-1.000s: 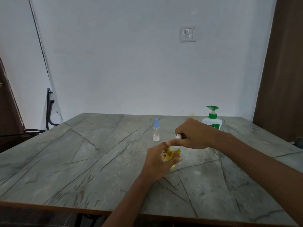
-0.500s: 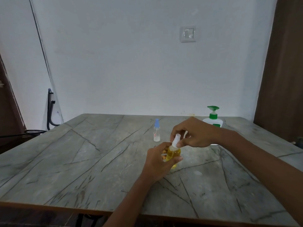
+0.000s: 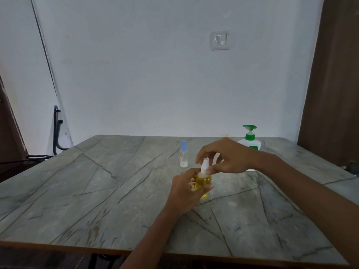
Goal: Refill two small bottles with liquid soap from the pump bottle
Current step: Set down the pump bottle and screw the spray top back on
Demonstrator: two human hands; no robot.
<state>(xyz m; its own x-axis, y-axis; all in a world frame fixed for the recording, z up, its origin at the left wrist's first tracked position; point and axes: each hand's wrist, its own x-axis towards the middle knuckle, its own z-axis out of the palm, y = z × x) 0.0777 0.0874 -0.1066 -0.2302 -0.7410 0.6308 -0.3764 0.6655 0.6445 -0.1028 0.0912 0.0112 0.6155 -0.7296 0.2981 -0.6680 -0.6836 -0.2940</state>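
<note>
Mid-surface, a little right of centre: left hand (image 3: 186, 193) wraps the small yellow bottle (image 3: 203, 181), grip closed round its body, thumb across the near face. Bottle upright. Cannot tell whether it rests on the surface (image 3: 97, 191) or is held just above it.

Right hand (image 3: 227, 158) reaches in from the right, grip narrow, thumb and fingertips pinching the white spray top (image 3: 205, 166) at the neck. Top sits in line with the bottle. Whether it is being turned off or on, I cannot tell. Yellow liquid fills much of the body.

Farther back, the second small bottle (image 3: 183, 157) stands alone, blue cap on, a little whitish content at the bottom. Pump bottle (image 3: 249, 141), green head, stands far right, partly hidden behind the right wrist.

Doing this step well, as I judge it:
- Keep the left grip firm but gentle. Squeezing a soft bottle could push liquid up the neck.
- Turn only the top and keep the bottle vertical.
- If the top comes away, lift it straight so any tube clears without dripping.
- Set it down where it won't roll.
</note>
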